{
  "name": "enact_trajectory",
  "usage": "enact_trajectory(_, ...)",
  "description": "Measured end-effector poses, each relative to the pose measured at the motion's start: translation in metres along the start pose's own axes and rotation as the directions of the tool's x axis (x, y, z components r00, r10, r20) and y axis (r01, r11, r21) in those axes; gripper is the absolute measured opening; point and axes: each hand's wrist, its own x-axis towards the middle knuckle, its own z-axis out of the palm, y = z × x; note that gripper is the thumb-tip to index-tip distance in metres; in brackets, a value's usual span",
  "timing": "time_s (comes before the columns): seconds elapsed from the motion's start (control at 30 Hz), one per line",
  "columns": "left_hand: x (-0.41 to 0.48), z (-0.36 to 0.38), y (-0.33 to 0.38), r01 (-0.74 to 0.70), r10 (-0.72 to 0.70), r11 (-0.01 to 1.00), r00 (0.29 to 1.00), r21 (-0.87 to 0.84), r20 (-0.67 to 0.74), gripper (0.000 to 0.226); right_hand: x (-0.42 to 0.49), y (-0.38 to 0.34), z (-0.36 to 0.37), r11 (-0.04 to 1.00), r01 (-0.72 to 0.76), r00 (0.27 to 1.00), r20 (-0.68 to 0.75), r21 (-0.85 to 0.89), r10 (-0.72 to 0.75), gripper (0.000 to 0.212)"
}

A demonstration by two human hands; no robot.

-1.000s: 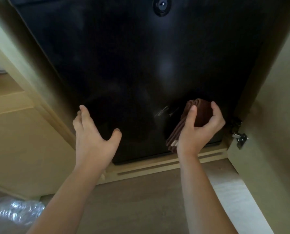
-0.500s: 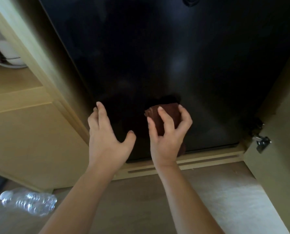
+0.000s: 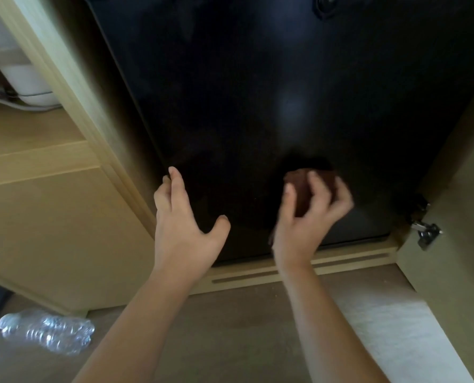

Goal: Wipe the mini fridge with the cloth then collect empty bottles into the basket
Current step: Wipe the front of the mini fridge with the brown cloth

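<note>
stage: the wiping part, judged to be under way; the collecting part looks not yet started.
mini fridge (image 3: 258,106): a glossy black door that fills the top of the view, set into a pale wood cabinet (image 3: 64,217) and shut. A few hazy patches can be made out on the gloss. They might just be reflections, so how much has been wiped can't really be told.
cloth (image 3: 302,186): brown, bunched into a wad, pressed flat on the lower part of the door at roughly 3 o'clock from the middle of the view.
right hand (image 3: 310,214): clamped on the cloth, with the fingers curled over its front. It's a bit blurred.
left hand (image 3: 183,217): at 9 o'clock of the right hand, nothing held, fingers spread. The fingertips are up at the door's left edge, but whether contact is made can't be told.
bottle (image 3: 48,334): one clear plastic bottle, seen lying on the floor (image 3: 230,341) at 8 o'clock. It's well apart from both hands and not collected. Whether more are around can't be told.
basket: not in view.
done: nothing that can be ticked off for sure.
left: the door to be finished, the cloth to be put down, and the bottle to be picked up and dropped in the basket.
</note>
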Motion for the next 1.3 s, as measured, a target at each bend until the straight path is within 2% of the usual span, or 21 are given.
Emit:
enact_trajectory(0.13, -0.002, 0.001, 0.003, 0.023, -0.024, 0.999, 1.0, -0.03, -0.014, 0.096, -0.041, -0.007, 0.007, 0.973, 0.209, 0.952, 0.25, -0.104, -0.177, 0.034)
enact_trajectory(0.23, -0.013, 0.01, 0.009, 0.059, -0.062, 0.998, 0.994, -0.039, -0.085, 0.092, -0.035, -0.001, 0.003, 0.958, 0.263, 0.928, 0.301, -0.112, -0.219, 0.031)
enact_trajectory(0.27, -0.019, 0.013, 0.013, 0.045, -0.047, 0.999, 0.992, -0.015, -0.12, 0.091, -0.027, 0.001, -0.002, 0.966, 0.237, 0.938, 0.284, -0.104, -0.2, 0.03)
enact_trajectory(0.33, -0.03, 0.021, 0.019, -0.013, 0.02, 0.999, 0.988, 0.046, -0.155, 0.09, -0.004, 0.006, -0.013, 0.995, 0.092, 0.979, 0.188, -0.042, -0.082, 0.03)
enact_trajectory(0.43, -0.039, 0.033, 0.031, -0.164, 0.174, 0.981, 0.98, 0.107, -0.099, 0.084, 0.047, 0.015, -0.036, 0.993, -0.1, 0.995, -0.017, 0.066, 0.101, 0.035)
enact_trajectory(0.57, -0.043, 0.048, 0.047, -0.283, 0.288, 0.951, 0.958, 0.121, -0.023, 0.08, 0.105, 0.025, -0.061, 0.987, -0.121, 0.967, -0.21, 0.108, 0.142, 0.038)
enact_trajectory(0.7, -0.043, 0.065, 0.066, -0.301, 0.297, 0.951, 0.953, 0.075, 0.061, 0.086, 0.102, 0.033, -0.059, 0.988, -0.135, 0.968, -0.206, 0.068, 0.147, 0.035)
enact_trajectory(0.83, -0.04, 0.074, 0.082, -0.305, 0.296, 0.948, 0.95, 0.09, 0.097, 0.084, 0.07, 0.049, -0.061, 0.96, -0.159, 0.985, -0.097, -0.229, 0.14, 0.049)
enact_trajectory(0.9, -0.04, 0.077, 0.085, -0.294, 0.282, 0.949, 0.953, 0.116, 0.108, 0.085, 0.054, 0.058, -0.066, 0.937, -0.177, 0.983, -0.018, -0.302, 0.18, 0.053)
enact_trajectory(1.03, -0.042, 0.083, 0.085, -0.278, 0.259, 0.946, 0.957, 0.165, 0.128, 0.086, 0.047, 0.063, -0.076, 0.927, -0.343, 0.935, 0.042, -0.154, 0.353, 0.052)
enact_trajectory(1.2, -0.041, 0.089, 0.077, -0.268, 0.237, 0.93, 0.96, 0.252, 0.147, 0.086, 0.1, 0.053, -0.084, 0.932, -0.363, 0.928, -0.079, 0.011, 0.363, 0.048)
enact_trajectory(1.3, -0.035, 0.093, 0.071, -0.279, 0.233, 0.904, 0.957, 0.326, 0.173, 0.085, 0.116, 0.054, -0.085, 0.917, -0.398, 0.913, -0.095, -0.007, 0.396, 0.049)
